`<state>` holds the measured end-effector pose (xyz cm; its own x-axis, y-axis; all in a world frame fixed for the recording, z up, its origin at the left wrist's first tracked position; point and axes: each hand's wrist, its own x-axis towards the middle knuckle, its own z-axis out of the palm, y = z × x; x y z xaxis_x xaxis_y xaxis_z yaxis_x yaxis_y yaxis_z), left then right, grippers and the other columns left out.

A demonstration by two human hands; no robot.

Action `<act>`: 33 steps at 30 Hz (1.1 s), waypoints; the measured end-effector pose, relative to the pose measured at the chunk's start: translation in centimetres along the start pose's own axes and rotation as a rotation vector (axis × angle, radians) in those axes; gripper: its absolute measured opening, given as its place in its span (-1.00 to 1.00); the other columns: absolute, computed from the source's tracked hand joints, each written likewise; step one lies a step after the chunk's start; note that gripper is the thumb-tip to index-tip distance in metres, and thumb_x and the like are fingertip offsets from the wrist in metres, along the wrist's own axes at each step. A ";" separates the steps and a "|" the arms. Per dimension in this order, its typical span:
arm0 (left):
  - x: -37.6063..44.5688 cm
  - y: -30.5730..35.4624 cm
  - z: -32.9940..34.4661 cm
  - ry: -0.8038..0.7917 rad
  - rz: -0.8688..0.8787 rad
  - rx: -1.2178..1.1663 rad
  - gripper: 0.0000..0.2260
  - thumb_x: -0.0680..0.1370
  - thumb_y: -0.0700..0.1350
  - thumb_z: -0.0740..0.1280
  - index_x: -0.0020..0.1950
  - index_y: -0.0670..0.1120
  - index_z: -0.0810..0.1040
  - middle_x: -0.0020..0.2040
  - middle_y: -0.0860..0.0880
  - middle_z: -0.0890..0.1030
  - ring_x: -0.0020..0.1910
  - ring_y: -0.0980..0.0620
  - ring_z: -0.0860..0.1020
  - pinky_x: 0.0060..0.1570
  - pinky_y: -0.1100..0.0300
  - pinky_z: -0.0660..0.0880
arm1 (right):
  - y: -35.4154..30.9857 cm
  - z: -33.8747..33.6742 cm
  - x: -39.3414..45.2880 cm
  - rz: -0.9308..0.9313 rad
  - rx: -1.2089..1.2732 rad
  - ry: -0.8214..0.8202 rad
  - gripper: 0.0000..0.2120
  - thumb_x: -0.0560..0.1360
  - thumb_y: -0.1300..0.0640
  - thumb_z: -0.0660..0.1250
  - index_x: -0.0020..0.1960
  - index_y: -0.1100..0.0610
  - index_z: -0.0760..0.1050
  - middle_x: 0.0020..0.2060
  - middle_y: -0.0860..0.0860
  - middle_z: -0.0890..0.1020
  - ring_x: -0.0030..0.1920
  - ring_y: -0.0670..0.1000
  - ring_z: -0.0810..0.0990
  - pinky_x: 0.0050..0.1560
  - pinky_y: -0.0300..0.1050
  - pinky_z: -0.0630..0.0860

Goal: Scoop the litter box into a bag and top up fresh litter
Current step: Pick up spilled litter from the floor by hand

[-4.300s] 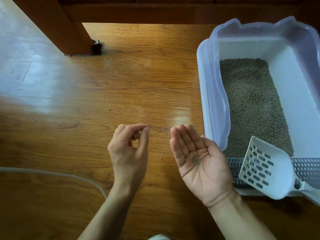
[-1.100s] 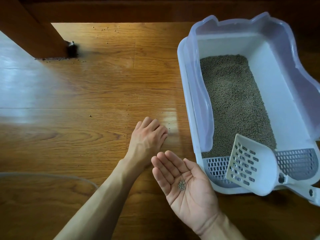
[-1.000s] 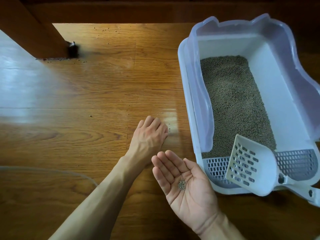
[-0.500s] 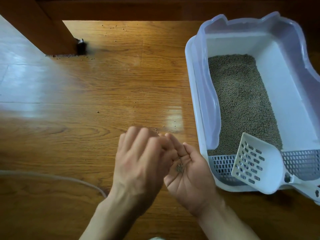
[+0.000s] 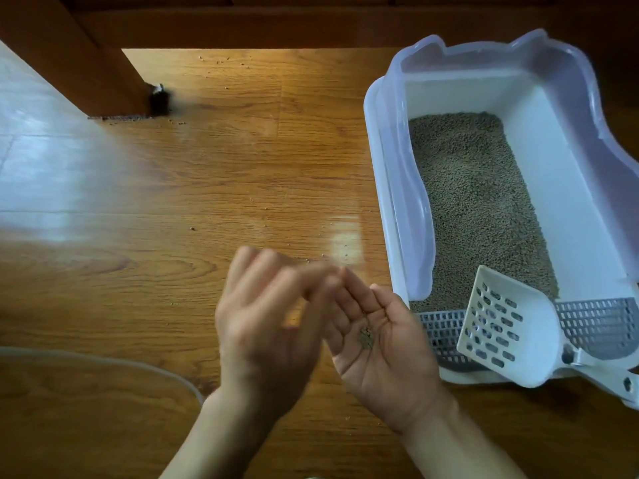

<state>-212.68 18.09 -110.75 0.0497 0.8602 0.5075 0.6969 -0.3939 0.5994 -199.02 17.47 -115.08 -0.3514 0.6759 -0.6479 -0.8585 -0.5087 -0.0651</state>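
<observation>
The white litter box [image 5: 377,160] with a translucent lilac rim stands on the wooden floor at right, holding grey-brown litter [image 5: 477,202]. A white slotted scoop [image 5: 508,326] rests across its near end, over a grey grid [image 5: 605,326]. My right hand [image 5: 390,364] lies palm up beside the box's near left corner, with a small heap of litter granules [image 5: 366,337] in the palm. My left hand [image 5: 269,326] is blurred, back toward me, its fingertips at my right hand's fingertips. What its fingers hold is hidden.
Stray granules [image 5: 311,259] dot the floor just beyond my hands, with more near a dark wooden furniture leg [image 5: 86,63] at the back left. A pale thin curved edge [image 5: 103,357] runs across the floor at the lower left.
My left hand came back from the floor to my right palm and now sits at its fingertips. The right hand stays palm up with the granules.
</observation>
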 end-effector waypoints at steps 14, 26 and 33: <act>0.0 -9.4 10.4 -0.414 -0.125 0.190 -0.69 0.47 0.16 0.30 -0.01 0.02 0.72 -0.13 0.06 0.55 -0.08 -0.01 0.44 -0.13 -0.01 0.50 | -0.2 -1.1 -1.1 -0.001 -0.010 0.010 -0.59 0.53 0.12 0.18 0.11 0.43 0.59 0.10 0.35 0.63 0.18 0.31 0.61 0.09 0.15 0.62; 0.1 -9.6 12.2 -0.354 0.014 0.263 -0.79 0.53 -0.06 0.33 -0.29 -0.08 0.57 -0.21 0.03 0.54 -0.18 -0.05 0.44 -0.26 0.04 0.42 | -0.1 -1.8 -0.8 0.003 -0.023 -0.022 -0.57 0.56 0.11 0.14 0.13 0.44 0.58 0.13 0.35 0.62 0.21 0.31 0.59 0.12 0.17 0.60; -0.3 -8.9 10.1 -0.203 -0.276 0.096 -0.82 0.56 -0.03 0.25 -0.14 -0.09 0.53 -0.18 0.04 0.47 -0.14 0.00 0.41 -0.13 0.15 0.38 | -0.1 -1.5 -0.9 -0.008 0.041 -0.070 -0.59 0.50 0.12 0.18 0.06 0.44 0.61 0.07 0.35 0.64 0.12 0.31 0.64 0.00 0.15 0.65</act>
<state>-211.66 24.60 -122.53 -0.0157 0.9807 0.1950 0.7676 -0.1132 0.6309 -198.08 16.12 -115.64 -0.3687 0.7161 -0.5926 -0.8754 -0.4819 -0.0377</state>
